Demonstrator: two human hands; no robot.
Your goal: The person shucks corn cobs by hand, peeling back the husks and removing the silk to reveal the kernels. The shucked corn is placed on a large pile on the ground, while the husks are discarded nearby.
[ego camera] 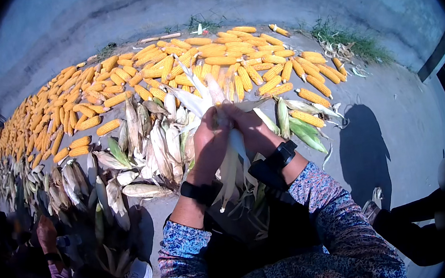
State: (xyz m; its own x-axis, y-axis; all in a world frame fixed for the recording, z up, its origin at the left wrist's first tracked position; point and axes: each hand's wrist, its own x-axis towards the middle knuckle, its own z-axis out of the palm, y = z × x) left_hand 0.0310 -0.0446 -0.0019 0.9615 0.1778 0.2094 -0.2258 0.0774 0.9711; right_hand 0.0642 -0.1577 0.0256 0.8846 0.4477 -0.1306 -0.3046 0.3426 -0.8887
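Both my hands meet at the centre, closed around one partly opened corn husk (pixel 197 97) whose pale leaves spread upward and hang below. My left hand (pixel 210 140) grips it from the left, my right hand (pixel 252 129) from the right, with the thumbs close together. The part of the ear between my fingers is mostly hidden. Just beyond my hands lie husked yellow corn cobs (pixel 220 60). Unhusked ears (pixel 160 147) with dry husks lie to the left of my left hand, and a green-husked ear (pixel 306 134) lies to the right.
A wide spread of yellow cobs (pixel 37 121) runs left along a grey wall (pixel 208 2). Grass (pixel 352 42) grows at the wall's foot. At lower left a co-worker's hand (pixel 47 234) shows beside more unhusked ears (pixel 117 203). Another person's leg (pixel 413 208) is at lower right.
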